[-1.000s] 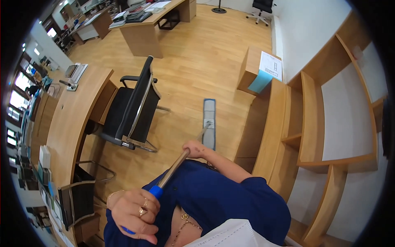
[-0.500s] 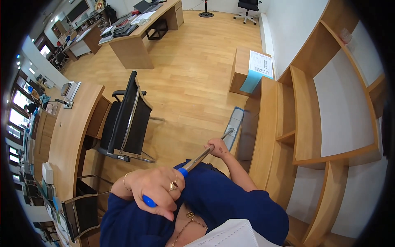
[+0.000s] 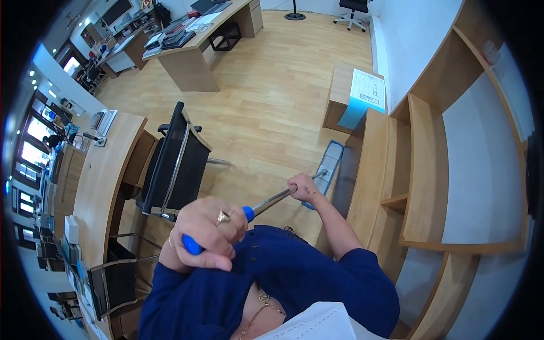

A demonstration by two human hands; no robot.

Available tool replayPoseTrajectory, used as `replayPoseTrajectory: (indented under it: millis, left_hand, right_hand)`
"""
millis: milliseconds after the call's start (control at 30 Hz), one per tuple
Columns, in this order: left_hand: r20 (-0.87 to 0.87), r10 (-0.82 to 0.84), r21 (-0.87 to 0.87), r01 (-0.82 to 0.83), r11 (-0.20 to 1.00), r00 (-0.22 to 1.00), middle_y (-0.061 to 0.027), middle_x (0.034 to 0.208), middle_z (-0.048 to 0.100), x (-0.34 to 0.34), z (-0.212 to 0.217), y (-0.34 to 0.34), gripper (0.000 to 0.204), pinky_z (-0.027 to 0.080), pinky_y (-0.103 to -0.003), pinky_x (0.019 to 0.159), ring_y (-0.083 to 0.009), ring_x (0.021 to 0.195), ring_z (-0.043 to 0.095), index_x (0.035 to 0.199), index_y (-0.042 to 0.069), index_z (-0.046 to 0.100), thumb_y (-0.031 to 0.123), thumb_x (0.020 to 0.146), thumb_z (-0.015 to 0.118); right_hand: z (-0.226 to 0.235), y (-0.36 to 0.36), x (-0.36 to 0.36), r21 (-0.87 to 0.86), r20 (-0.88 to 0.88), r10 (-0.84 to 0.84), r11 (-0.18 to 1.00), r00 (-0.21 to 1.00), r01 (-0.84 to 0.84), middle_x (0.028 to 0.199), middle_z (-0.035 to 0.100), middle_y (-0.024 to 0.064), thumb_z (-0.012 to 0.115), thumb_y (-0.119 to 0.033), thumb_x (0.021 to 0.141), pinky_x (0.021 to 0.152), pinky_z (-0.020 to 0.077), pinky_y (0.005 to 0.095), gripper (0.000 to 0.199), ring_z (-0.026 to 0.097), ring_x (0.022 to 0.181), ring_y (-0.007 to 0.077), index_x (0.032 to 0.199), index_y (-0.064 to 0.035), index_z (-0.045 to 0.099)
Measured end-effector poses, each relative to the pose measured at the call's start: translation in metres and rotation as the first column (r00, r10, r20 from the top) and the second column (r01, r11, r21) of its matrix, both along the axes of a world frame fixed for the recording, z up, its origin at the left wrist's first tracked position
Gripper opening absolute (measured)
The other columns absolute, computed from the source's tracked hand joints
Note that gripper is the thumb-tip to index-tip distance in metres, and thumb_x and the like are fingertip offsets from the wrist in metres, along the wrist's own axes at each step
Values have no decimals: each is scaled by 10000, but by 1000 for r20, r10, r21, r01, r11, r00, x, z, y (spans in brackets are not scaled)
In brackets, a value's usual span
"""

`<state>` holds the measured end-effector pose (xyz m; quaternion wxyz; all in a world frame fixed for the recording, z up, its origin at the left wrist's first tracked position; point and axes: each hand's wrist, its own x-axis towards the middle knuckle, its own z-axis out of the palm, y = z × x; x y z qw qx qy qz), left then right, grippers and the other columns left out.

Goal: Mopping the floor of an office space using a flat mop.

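Note:
A flat mop runs across the middle of the view, its long metal pole (image 3: pixel 276 202) tilted from near my chest down to the floor. My left hand (image 3: pixel 207 231) is wrapped round the blue grip at the pole's upper end, a ring on one finger. Further down the pole, my right hand (image 3: pixel 303 188) is closed round the metal, its arm stretched forward. The blue-and-grey mop head (image 3: pixel 327 167) lies flat on the wooden floor (image 3: pixel 266 122), close beside the base of the wooden shelf unit (image 3: pixel 365 187).
To the left stands a black chair (image 3: pixel 178 164) by a wooden desk (image 3: pixel 99 181). Ahead on the right is a low wooden box (image 3: pixel 340 85) with papers on top. Another desk (image 3: pixel 190 71) bearing folders stands further off, and a swivel chair (image 3: pixel 352 11) at the back.
My left hand has moved forward and to the left with the grip, so the pole lies at a lower slant. The mop head has turned slightly on the floor and stays beside the shelf base.

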<state>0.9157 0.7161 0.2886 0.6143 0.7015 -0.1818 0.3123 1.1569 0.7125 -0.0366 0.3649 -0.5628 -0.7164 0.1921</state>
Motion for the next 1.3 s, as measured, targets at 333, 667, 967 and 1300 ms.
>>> replayPoseTrajectory:
  millis: [333,667,967,1300]
  left_hand:
    - [25,-35,75,33,997,999,-106,506,510,-10,13,41,138,404,-316,454,-225,397,488,638,-39,607,-6,755,674]
    - [49,275,199,-279,939,960,-122,519,523,-45,25,103,154,397,-312,437,-234,416,521,667,-54,599,14,764,697]
    - [-189,285,302,-221,927,940,-94,720,610,-21,3,169,342,368,-413,538,-255,632,596,873,56,566,356,754,681]
    - [-281,456,275,-384,881,845,-115,680,568,90,-92,280,294,407,-425,558,-342,656,564,763,57,539,259,725,749]
  right_hand:
    - [15,44,-20,-143,4,70,987,998,-69,572,523,178,534,-134,603,519,439,446,89,523,557,395,541,-73,518]
    - [12,171,-87,60,-42,332,942,942,-330,589,529,155,727,-215,715,520,410,408,328,529,573,351,555,-54,490]
    - [-64,270,-78,-421,-475,122,838,871,-347,784,567,50,752,-215,752,731,493,382,441,606,745,236,1079,-28,523]
    - [293,232,66,172,1,295,941,956,-290,1048,606,187,594,-254,864,890,459,410,347,588,996,298,1056,34,571]
